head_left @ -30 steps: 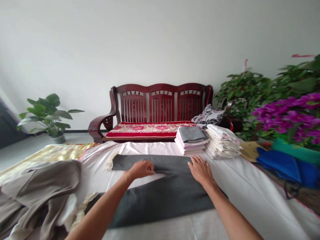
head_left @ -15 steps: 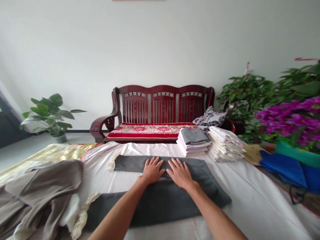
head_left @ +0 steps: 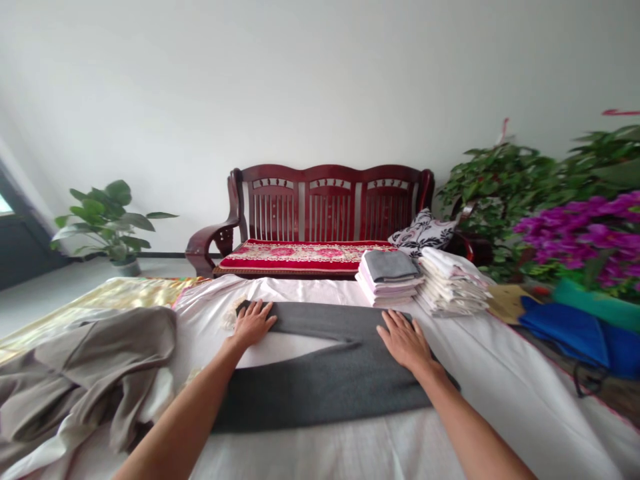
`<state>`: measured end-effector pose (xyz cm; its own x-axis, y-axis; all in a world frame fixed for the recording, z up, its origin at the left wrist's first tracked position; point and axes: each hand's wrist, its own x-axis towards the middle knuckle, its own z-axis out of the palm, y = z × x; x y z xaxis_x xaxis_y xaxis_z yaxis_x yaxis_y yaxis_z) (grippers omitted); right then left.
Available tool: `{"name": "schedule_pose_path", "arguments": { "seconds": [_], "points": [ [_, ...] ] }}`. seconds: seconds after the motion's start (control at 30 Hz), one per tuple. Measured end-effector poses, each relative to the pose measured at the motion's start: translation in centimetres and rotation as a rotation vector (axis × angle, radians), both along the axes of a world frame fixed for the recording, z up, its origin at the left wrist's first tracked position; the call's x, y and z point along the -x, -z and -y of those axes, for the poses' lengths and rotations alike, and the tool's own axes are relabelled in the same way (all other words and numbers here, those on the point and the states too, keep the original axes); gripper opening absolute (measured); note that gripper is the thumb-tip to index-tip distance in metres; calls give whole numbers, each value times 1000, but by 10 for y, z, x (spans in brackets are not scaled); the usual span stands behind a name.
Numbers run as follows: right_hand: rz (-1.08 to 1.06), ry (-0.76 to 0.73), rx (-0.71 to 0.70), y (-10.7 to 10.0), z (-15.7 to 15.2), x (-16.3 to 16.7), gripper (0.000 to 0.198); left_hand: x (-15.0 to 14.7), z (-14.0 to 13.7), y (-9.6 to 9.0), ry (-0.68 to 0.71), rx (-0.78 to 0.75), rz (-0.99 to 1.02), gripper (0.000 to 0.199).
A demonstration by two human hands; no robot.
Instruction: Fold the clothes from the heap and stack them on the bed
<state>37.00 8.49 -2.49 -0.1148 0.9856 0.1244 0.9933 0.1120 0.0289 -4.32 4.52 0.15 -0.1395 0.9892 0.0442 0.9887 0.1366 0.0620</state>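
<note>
Dark grey trousers (head_left: pixel 330 387) lie spread on a white cloth, legs pointing left and waist end to the right. Cream fleecy lining shows at the cuff (head_left: pixel 231 315) of the far leg. My left hand (head_left: pixel 254 323) rests flat on that leg near its cuff, fingers stretched out. On the far side of the waist end lies my right hand (head_left: pixel 405 339), also flat with its fingers extended. My left forearm hides most of the near leg's cuff.
A crumpled grey-brown garment (head_left: pixel 100 367) lies at the left. Beyond the trousers stand two stacks of folded clothes (head_left: pixel 390 283), (head_left: pixel 450 283). A blue cloth (head_left: pixel 567 333) and purple flowers (head_left: pixel 590 230) are at right; a wooden bench (head_left: pixel 327 200) stands behind.
My hands have slid apart over the trousers from their middle: the left toward the far cuff, the right toward the waist end. Both stay flat on the fabric.
</note>
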Motion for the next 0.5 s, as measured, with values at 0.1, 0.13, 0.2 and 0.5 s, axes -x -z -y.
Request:
{"name": "schedule_pose_path", "arguments": {
  "seconds": [0.1, 0.13, 0.2, 0.5],
  "points": [
    [-7, 14, 43, -5, -1, 2, 59, -21, 17, -11, -29, 15, 19, 50],
    [-13, 26, 64, -8, 0, 5, 59, -35, 26, -13, -7, 11, 29, 49],
    [-28, 28, 74, -15, 9, 16, 58, -69, 47, -13, 92, 1, 66, 49],
    [-62, -438, -72, -5, 94, 93, 61, -143, 117, 14, 422, -98, 155, 62]
  ]
}}
